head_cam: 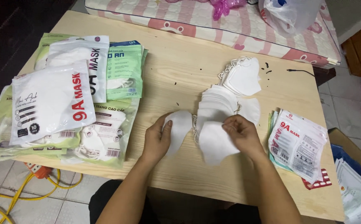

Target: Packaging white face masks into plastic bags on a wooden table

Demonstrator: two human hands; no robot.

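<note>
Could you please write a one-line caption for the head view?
Left hand and right hand each hold a white folded face mask over a pale wooden table.

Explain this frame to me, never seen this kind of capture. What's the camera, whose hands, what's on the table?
There is no robot here. One camera sits on a person's head and looks down, so the two bare arms coming up from the bottom edge are that person's own.

The surface is a light wooden table. The left hand holds one white folded face mask. The right hand pinches another white mask. Just behind them lies a fanned row of loose white masks with ear loops.

At the left is a heap of filled mask packets, white and green. At the right edge lies a smaller stack of flat packets.

Beyond the table is a pink patterned mattress; a yellow cable lies on the tiled floor.
</note>
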